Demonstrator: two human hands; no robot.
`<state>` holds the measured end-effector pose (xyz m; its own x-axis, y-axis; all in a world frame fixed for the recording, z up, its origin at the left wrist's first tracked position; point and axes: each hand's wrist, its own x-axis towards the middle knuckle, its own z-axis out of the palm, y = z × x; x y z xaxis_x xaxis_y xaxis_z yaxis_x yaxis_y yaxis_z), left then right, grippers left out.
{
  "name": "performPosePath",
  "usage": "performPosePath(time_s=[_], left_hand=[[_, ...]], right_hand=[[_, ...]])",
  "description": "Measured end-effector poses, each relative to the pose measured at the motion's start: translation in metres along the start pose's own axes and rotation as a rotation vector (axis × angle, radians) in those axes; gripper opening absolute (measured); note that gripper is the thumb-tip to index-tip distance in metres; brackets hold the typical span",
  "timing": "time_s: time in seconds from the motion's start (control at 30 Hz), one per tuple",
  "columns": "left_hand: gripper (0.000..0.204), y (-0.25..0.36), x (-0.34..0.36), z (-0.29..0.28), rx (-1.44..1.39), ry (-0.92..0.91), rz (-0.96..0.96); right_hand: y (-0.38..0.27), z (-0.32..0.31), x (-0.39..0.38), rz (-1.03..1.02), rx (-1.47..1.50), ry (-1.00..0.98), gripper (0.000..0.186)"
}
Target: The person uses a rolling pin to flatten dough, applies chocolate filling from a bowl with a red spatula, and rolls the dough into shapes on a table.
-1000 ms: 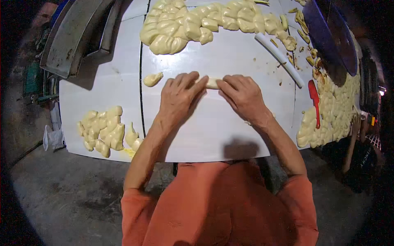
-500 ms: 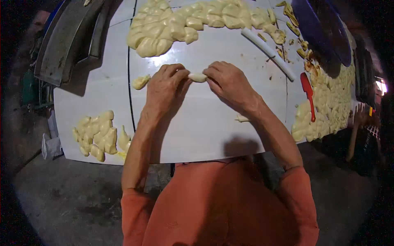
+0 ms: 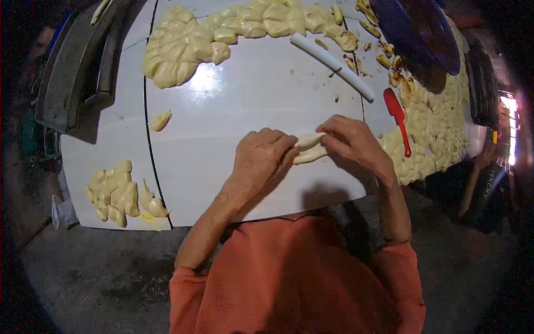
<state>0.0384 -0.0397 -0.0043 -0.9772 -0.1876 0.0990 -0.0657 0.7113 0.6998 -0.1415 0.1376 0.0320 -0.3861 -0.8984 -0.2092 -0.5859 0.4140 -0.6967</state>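
My left hand (image 3: 261,158) and my right hand (image 3: 353,142) meet over the white table (image 3: 222,161), near its front edge. Between their fingertips they pinch a small pale roll of dough (image 3: 309,148), folded into two strands. Both hands have their fingers closed on the ends of this piece. A small loose lump of dough (image 3: 160,120) lies to the left of my left hand.
A big heap of dough pieces (image 3: 222,33) lies at the back, a shaped batch (image 3: 119,192) at the front left, many more (image 3: 434,128) on the right. A white rod (image 3: 332,64), a red scraper (image 3: 397,117), a dark blue lid (image 3: 417,30) and a grey metal machine (image 3: 78,72) surround the work spot.
The hands went from rolling the dough flat under the palms to lifting and pinching it; the piece now looks folded into two strands. The view has shifted, so hands sit further right.
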Motion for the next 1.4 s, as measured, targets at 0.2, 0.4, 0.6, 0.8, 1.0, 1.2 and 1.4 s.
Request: performPosePath(time_s=[0.2, 0.4, 0.6, 0.8, 1.0, 1.2, 1.4], left_hand=[[0.015, 0.012, 0.003, 0.011, -0.007, 0.053, -0.002], [0.032, 0.023, -0.007, 0.012, 0.045, -0.008, -0.011], [0.031, 0.024, -0.008, 0.02, 0.118, -0.019, -0.052], [0.032, 0.024, -0.007, 0.014, 0.092, 0.052, -0.043], [0.021, 0.01, -0.009, 0.025, 0.182, 0.086, -0.002], [0.018, 0.017, -0.018, 0.001, -0.02, 0.043, -0.099], [0.02, 0.003, -0.039, -0.068, -0.119, 0.108, -0.224]], right_hand=[[0.021, 0.009, -0.015, -0.13, -0.067, 0.036, 0.019], [0.033, 0.018, -0.025, -0.257, -0.198, 0.045, 0.031], [0.044, 0.024, -0.026, -0.335, -0.226, 0.053, 0.034], [0.039, 0.007, -0.024, -0.319, -0.129, 0.047, 0.029], [0.047, 0.01, -0.015, -0.327, -0.19, -0.057, 0.029], [0.016, -0.009, -0.002, -0.135, 0.034, -0.091, 0.026], [-0.045, -0.018, 0.058, -0.02, 0.075, -0.247, 0.03]])
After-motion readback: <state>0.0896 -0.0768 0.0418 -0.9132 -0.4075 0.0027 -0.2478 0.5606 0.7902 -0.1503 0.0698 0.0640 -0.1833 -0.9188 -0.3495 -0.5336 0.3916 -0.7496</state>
